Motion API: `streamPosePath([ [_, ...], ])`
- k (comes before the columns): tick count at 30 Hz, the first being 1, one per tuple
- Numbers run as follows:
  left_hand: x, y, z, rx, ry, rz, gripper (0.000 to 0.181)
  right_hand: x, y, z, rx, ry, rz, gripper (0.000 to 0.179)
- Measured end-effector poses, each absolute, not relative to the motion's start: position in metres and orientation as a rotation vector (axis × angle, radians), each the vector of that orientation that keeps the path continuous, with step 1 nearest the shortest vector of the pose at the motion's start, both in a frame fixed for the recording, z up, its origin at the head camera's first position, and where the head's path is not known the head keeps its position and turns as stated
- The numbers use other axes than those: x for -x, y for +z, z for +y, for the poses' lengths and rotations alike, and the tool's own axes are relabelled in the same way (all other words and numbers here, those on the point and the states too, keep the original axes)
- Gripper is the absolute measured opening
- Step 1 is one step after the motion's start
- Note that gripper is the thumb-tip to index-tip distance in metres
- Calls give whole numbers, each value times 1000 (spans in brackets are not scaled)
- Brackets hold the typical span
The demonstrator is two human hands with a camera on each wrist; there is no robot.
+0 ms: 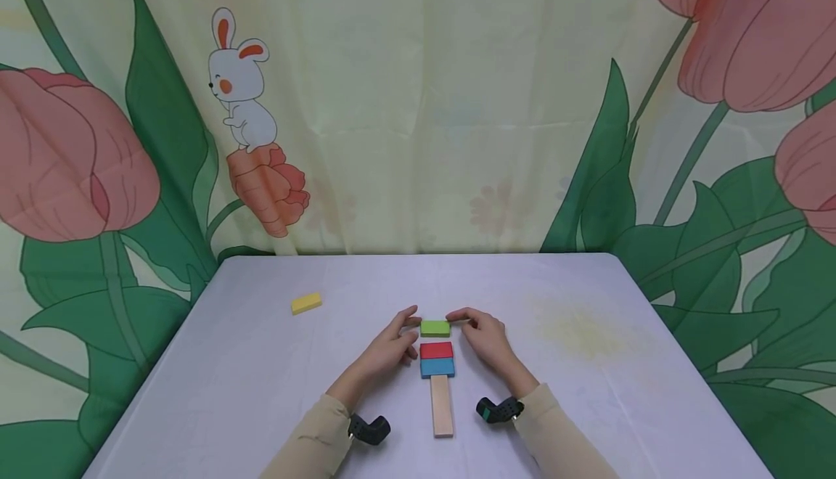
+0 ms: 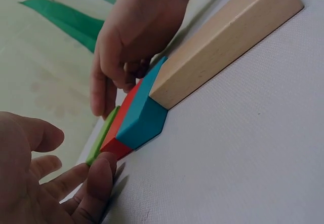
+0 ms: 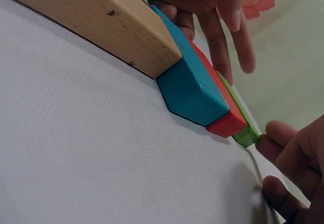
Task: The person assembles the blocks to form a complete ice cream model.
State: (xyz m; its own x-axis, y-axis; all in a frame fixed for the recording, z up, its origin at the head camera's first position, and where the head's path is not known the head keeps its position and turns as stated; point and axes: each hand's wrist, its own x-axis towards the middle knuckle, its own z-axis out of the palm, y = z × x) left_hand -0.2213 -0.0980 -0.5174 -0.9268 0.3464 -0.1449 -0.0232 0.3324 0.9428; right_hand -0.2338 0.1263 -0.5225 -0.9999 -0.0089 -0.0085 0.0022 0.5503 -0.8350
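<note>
A green block [image 1: 435, 329] lies crosswise on the table between my two hands. My left hand [image 1: 387, 348] has its fingers loosely extended at the block's left end. From the other side, the index finger of my right hand [image 1: 488, 341] reaches to the block's right end. In the right wrist view, a fingertip of the right hand [image 3: 298, 158] touches the green block [image 3: 247, 135]. Nearer me, a red block [image 1: 435, 350] lies against a blue block [image 1: 437, 368]. A long plain wooden block [image 1: 441, 406] meets the blue one end-on, pointing toward me.
A yellow block [image 1: 306, 303] lies apart at the far left of the white-covered table [image 1: 215, 392]. Behind the table hangs a curtain [image 1: 418, 101] printed with tulips and a rabbit. Both wrists wear black devices, one of them a wrist camera [image 1: 370, 430].
</note>
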Motion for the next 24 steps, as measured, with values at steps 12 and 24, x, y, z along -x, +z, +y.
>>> streamPosePath([
  [12, 216, -515, -98, -239, 1628, 2288, 62, 231, -523, 130, 58, -1483, 2738, 31],
  [24, 214, -517, -97, -231, 1601, 2345, 59, 229, -521, 131, 63, -1504, 2691, 29],
])
